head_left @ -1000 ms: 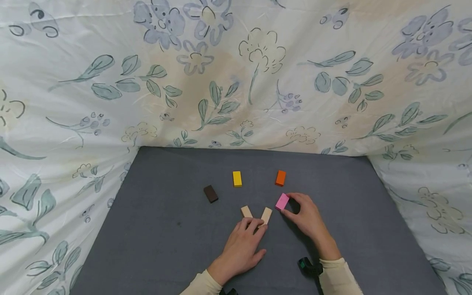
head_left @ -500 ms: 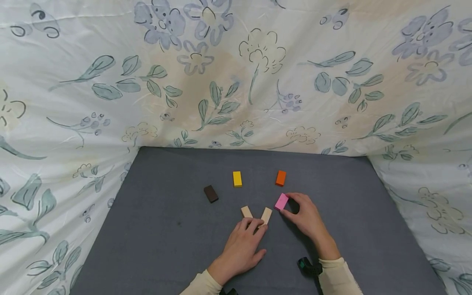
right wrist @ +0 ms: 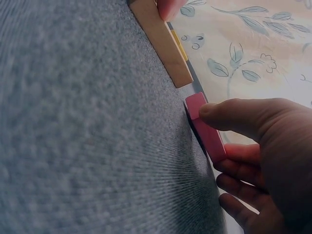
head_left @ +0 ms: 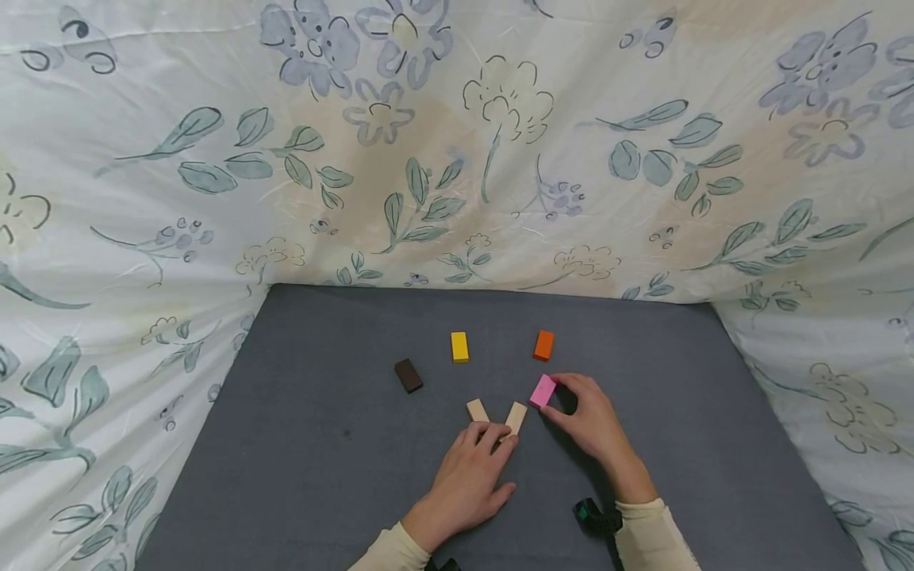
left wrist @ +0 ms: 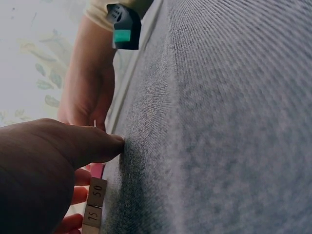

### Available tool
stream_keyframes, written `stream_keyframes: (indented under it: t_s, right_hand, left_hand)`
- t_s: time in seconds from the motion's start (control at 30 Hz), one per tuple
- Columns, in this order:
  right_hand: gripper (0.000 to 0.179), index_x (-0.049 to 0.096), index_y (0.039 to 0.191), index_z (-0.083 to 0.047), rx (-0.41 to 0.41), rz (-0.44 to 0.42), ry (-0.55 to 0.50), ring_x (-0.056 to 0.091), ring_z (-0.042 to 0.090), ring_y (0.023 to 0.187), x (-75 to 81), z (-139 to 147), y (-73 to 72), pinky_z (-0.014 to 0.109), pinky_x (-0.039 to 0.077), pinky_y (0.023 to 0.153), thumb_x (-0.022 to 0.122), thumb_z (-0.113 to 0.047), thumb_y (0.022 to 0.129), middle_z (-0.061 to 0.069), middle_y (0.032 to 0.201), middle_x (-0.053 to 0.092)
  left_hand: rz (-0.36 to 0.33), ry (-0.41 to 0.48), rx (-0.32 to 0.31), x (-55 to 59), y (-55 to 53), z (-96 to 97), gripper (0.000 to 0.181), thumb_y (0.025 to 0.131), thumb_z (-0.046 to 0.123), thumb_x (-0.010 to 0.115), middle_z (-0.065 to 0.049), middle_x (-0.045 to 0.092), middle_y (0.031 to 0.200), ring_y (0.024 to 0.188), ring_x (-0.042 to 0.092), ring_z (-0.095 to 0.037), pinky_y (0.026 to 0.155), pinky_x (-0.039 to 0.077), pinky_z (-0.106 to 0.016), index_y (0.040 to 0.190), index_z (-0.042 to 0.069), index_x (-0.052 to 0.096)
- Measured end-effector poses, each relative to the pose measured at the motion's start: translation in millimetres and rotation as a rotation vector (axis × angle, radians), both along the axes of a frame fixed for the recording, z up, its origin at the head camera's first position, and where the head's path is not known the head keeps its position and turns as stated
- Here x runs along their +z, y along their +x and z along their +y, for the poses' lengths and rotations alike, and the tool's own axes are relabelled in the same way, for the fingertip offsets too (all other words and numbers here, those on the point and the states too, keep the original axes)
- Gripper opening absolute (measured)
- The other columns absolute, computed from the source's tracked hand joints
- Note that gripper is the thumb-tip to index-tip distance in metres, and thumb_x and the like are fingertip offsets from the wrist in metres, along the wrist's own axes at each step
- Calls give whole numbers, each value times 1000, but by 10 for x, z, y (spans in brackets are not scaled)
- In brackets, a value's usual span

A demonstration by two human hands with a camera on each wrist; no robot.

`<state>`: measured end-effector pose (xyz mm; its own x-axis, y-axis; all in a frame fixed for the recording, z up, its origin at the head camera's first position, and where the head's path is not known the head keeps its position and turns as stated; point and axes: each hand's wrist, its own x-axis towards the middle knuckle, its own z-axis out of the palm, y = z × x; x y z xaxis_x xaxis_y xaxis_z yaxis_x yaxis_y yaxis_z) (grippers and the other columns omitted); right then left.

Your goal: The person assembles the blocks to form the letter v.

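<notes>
My right hand [head_left: 596, 416] pinches a pink block [head_left: 542, 390] between thumb and fingers, one at each end. The right wrist view shows the thumb on the pink block [right wrist: 207, 129], close to the end of a plain wooden block [right wrist: 163, 46]. My left hand [head_left: 467, 476] rests its fingertips on the near ends of two pale wooden blocks, a left one [head_left: 477, 409] and a right one [head_left: 516, 416], set in a V. Its fingers partly hide them. In the left wrist view, a wooden block face [left wrist: 97, 191] bears the number 50.
Farther back on the grey cloth [head_left: 321, 476] lie a dark brown block [head_left: 408, 376], a yellow block [head_left: 459, 347] and an orange block [head_left: 543, 346]. A floral curtain [head_left: 428, 174] bounds the surface at the back and sides.
My right hand has slid the pink block slightly left, closer to the right wooden block. The left hand and the other blocks stay in place.
</notes>
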<state>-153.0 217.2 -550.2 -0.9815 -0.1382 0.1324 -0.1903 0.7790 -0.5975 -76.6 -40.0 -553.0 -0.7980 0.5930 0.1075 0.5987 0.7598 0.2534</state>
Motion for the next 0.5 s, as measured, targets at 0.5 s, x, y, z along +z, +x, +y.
stream_keyframes:
  t_s: [0.5]
  right_hand:
    - [61,69,141,-2,1,8,-12,54,43,135,-14,-30,-2,67,39,115,91,-25,90,22,143,64]
  left_hand:
    - [1,9,1,-5,4,2,62,97,50,81,-1,55,149,133,48,-23,112,46,-46,149,22,63]
